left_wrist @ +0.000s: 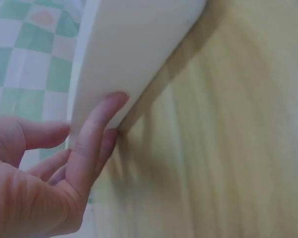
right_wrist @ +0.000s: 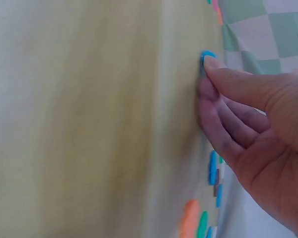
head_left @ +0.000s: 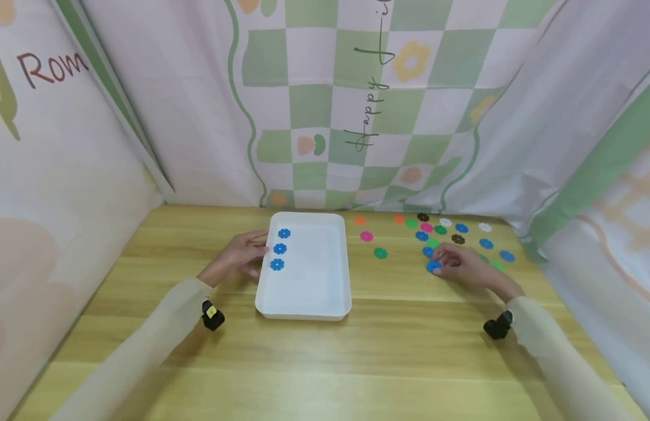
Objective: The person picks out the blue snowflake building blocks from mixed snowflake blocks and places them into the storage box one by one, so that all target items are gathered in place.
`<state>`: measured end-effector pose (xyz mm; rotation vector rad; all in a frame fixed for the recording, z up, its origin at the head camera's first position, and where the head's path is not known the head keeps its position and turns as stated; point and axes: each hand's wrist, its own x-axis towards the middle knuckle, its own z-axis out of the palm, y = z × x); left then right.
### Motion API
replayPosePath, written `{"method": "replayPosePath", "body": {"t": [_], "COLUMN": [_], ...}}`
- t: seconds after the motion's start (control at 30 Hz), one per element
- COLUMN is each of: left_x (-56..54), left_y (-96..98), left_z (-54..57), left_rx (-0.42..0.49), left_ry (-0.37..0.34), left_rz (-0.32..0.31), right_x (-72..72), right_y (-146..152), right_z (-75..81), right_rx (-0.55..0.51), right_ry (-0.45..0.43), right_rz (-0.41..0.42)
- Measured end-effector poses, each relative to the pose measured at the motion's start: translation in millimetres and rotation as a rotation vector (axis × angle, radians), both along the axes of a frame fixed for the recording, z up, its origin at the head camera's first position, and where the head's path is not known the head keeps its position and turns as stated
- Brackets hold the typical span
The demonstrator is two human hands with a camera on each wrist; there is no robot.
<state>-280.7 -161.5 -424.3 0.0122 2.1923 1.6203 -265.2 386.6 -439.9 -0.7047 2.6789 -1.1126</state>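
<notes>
In the head view a white rectangular tray [head_left: 317,280] lies on the table, with three blue flower-shaped discs [head_left: 279,249] in a column along its left side. My left hand [head_left: 243,252] is at the tray's left edge, its fingers only slightly bent. The left wrist view has fingertips [left_wrist: 120,97] touching the tray's outer wall [left_wrist: 134,44]. Over to the right, my right hand [head_left: 464,266] pinches a blue flower-shaped disc [head_left: 433,266] between thumb and fingertips, low over the table. Only the edge of that disc [right_wrist: 206,53] shows in the right wrist view.
Several loose flower-shaped discs lie right of the tray, among them a green one [head_left: 380,253], a pink one [head_left: 366,236], a brown one [head_left: 458,239] and a white one [head_left: 485,227]. My right hand partly covers some. A checked curtain [head_left: 356,105] hangs behind the wooden table [head_left: 325,362].
</notes>
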Motion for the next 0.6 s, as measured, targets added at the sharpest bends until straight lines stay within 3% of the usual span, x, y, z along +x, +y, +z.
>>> {"method": "replayPosePath", "body": {"t": [0.2, 0.3, 0.6], "left_x": [-2.7, -2.8, -1.8], "left_y": [-2.9, -4.9, -9.5], "left_z": [4.8, 3.9, -2.4], "left_rx": [0.034, 0.061, 0.111], "left_ry": [-0.007, -0.01, -0.044], "left_rz": [-0.057, -0.076, -0.055], "right_x": [-6.2, -9.9, -24.7], "right_y": [-19, -40, -125], "right_z": [18.1, 28.7, 47.8], "right_rx": [-0.104, -0.141, -0.254], "right_ry": [-0.18, -0.219, -0.307], "right_rz": [-0.003, -0.007, -0.034]}}
